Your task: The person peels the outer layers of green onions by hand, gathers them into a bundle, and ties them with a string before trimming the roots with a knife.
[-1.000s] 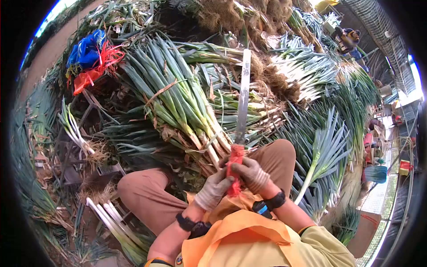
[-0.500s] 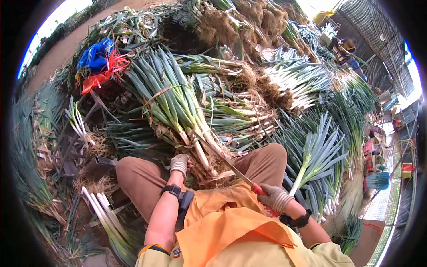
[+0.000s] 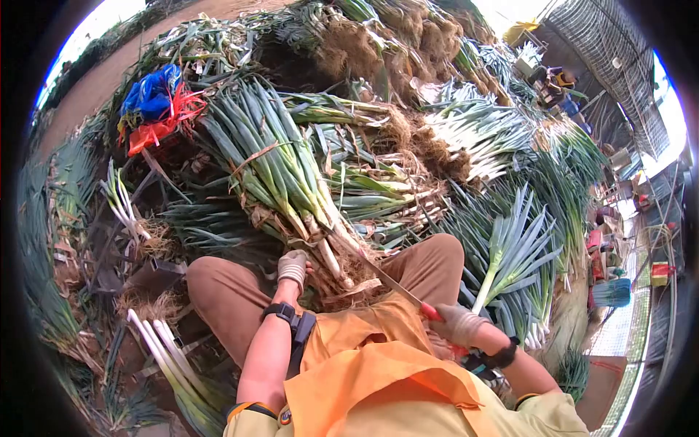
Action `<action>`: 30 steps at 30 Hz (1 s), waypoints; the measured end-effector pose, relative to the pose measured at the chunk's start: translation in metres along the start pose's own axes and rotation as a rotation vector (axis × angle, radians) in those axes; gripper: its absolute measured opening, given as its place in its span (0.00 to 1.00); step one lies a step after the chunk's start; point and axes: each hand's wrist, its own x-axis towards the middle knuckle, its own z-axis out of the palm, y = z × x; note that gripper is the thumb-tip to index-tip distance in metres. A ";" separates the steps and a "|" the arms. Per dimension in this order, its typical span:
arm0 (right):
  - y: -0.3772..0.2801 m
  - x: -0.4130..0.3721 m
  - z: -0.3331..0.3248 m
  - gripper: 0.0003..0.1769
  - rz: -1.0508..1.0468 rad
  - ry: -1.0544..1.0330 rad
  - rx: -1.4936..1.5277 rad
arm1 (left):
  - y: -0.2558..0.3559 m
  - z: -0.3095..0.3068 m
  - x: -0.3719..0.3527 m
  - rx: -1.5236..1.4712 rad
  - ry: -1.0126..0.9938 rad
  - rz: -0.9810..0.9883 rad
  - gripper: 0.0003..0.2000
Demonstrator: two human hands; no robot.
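My right hand point(image 3: 460, 325), in a worn glove, grips the red handle of a long knife point(image 3: 397, 287). The blade points up and left, its far part lying by the lower end of a leek bundle point(image 3: 280, 156). My left hand point(image 3: 293, 267), also gloved, is curled beside the bundle's root end, just above my left thigh; what its fingers hold, if anything, is hidden. Long green leaves spread away from me in the bundle, with white stalks and dry husks towards my lap. Just right of my right knee lies a single trimmed leek point(image 3: 495, 269) on others.
Piled leeks with roots point(image 3: 349, 51) rise at the back, and white-stalked leeks point(image 3: 480, 131) lie right of centre. Blue and red plastic bags point(image 3: 156, 109) sit at the upper left. Loose leeks point(image 3: 171, 364) lie at the lower left. A person point(image 3: 561, 76) is far off at upper right.
My right hand has shifted slightly right and up with the knife. My left hand stays nearly where it was. The whole view has moved slightly.
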 end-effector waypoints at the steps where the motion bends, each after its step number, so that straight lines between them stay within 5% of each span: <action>1: 0.002 -0.001 0.001 0.18 -0.003 0.002 -0.008 | -0.002 -0.002 0.003 -0.008 0.002 0.003 0.09; 12: -0.028 0.018 0.000 0.16 0.102 -0.081 -0.013 | -0.006 -0.003 0.005 -0.084 -0.104 0.081 0.06; 17: -0.007 -0.050 -0.015 0.16 0.114 -0.127 -0.051 | -0.010 -0.009 0.012 -0.020 -0.069 0.054 0.08; 21: -0.025 -0.070 -0.040 0.12 0.157 0.028 0.577 | -0.015 -0.007 0.017 -0.043 -0.060 0.113 0.09; 26: -0.050 0.031 -0.050 0.13 -0.184 0.318 0.185 | -0.029 -0.007 0.031 0.023 -0.053 0.135 0.08; 30: -0.093 0.165 -0.059 0.16 -0.236 0.236 0.214 | -0.014 -0.010 0.010 -0.009 -0.015 0.076 0.05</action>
